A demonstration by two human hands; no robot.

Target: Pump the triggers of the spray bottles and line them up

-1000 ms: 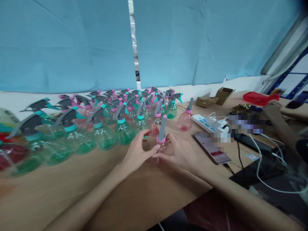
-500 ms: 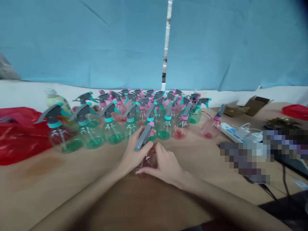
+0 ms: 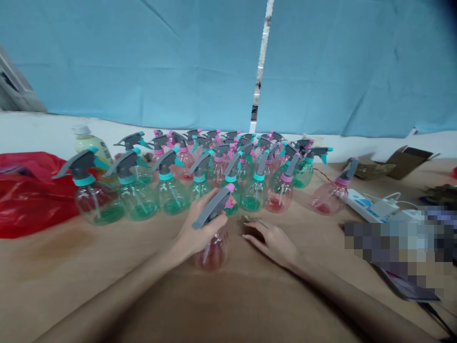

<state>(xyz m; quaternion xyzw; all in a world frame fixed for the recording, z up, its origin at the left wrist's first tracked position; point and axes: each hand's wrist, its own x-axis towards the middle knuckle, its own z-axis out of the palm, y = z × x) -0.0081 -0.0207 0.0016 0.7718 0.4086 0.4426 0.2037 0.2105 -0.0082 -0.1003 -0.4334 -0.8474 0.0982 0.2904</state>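
Observation:
A pink, see-through spray bottle [image 3: 211, 252] with a grey trigger head stands on the table in front of me. My left hand [image 3: 200, 226] is closed around its neck, just under the head, and hides the collar. To the bottle's right, my right hand [image 3: 276, 240] hovers low over or rests on the tabletop, apart from the bottle. Its thumb and fingers are spread, and I see nothing held in them. Close behind my hands stands a row of green and pink spray bottles, among them a green spray bottle [image 3: 253, 196] with a turquoise collar.
More spray bottles crowd toward the wall. At left lie a red plastic bag [image 3: 35, 200] and a pale yellow bottle [image 3: 93, 145]. On the right are a lone pink spray bottle [image 3: 328, 196], a white power strip [image 3: 367, 207], an opened cardboard box [image 3: 410, 161] and blurred-out items.
My right hand has let go of the pink bottle's body and moved right, its fingers opening. The left hand keeps its hold at the neck. The view has shifted slightly.

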